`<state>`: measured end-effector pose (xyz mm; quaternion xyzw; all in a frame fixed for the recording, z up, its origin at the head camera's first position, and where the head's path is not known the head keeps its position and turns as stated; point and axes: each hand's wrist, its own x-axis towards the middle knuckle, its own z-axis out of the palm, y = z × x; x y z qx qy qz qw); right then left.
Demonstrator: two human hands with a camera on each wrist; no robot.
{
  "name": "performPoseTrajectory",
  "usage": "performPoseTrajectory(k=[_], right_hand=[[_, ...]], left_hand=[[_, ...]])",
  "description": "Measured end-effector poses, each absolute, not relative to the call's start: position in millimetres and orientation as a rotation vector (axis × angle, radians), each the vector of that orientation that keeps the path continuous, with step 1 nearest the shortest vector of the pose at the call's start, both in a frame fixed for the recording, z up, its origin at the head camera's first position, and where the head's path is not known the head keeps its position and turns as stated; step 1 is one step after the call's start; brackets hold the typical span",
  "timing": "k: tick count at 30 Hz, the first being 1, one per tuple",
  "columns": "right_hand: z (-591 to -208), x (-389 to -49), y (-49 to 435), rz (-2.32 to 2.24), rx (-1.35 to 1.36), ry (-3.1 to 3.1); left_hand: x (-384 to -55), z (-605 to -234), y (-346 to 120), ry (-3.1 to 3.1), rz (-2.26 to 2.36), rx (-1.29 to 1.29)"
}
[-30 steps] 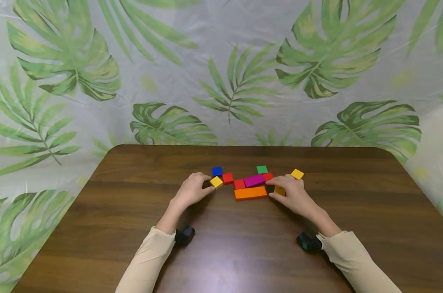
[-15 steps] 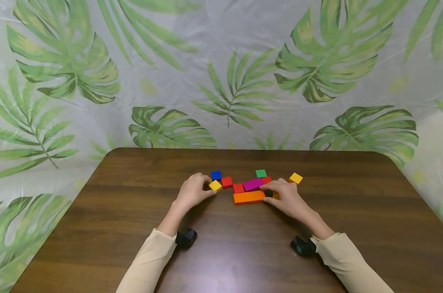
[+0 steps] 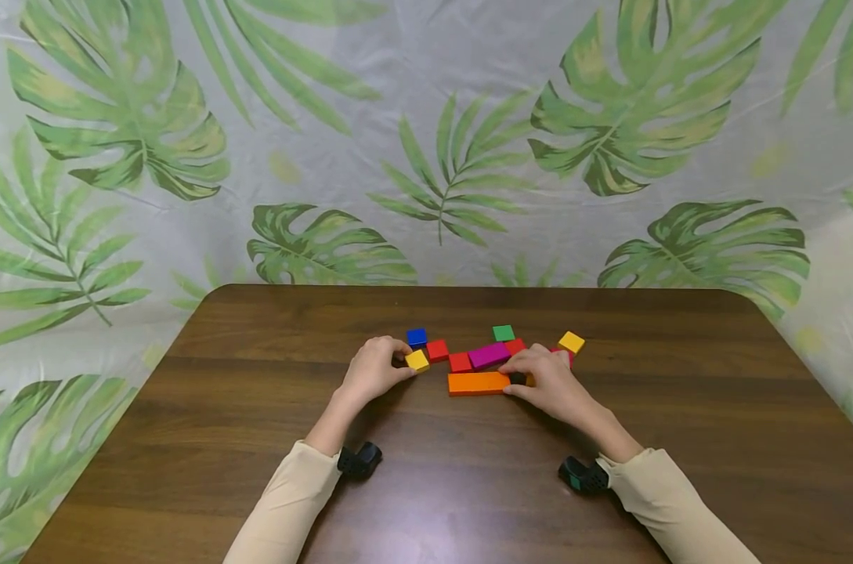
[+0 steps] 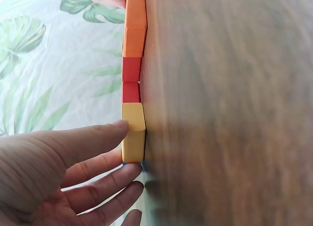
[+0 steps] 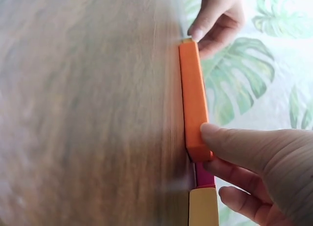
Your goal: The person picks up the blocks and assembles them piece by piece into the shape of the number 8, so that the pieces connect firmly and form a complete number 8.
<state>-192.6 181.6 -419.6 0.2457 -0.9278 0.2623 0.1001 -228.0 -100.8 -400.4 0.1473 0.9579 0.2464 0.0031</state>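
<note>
Having moved leftward, my right hand [image 3: 549, 381] is pinching the long orange block [image 3: 477, 384] by its end, my left hand [image 3: 374, 368] closely pinching the leftmost yellow block [image 3: 417, 361], seemingly steadying both.

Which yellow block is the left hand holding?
The small square yellow block just in front of the square blue block. It alone is pinched by the left hand; the other yellow blocks lie over by the right hand.
</note>
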Motion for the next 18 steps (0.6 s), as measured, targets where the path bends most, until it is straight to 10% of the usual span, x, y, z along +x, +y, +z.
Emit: performPoseTrajectory(k=[18], right_hand=[[-417.5,-179.8,181.2,0.722,0.768,-2.767]], left_hand=[[-215.2,-399.4,-99.1,2.927,0.801,0.565]])
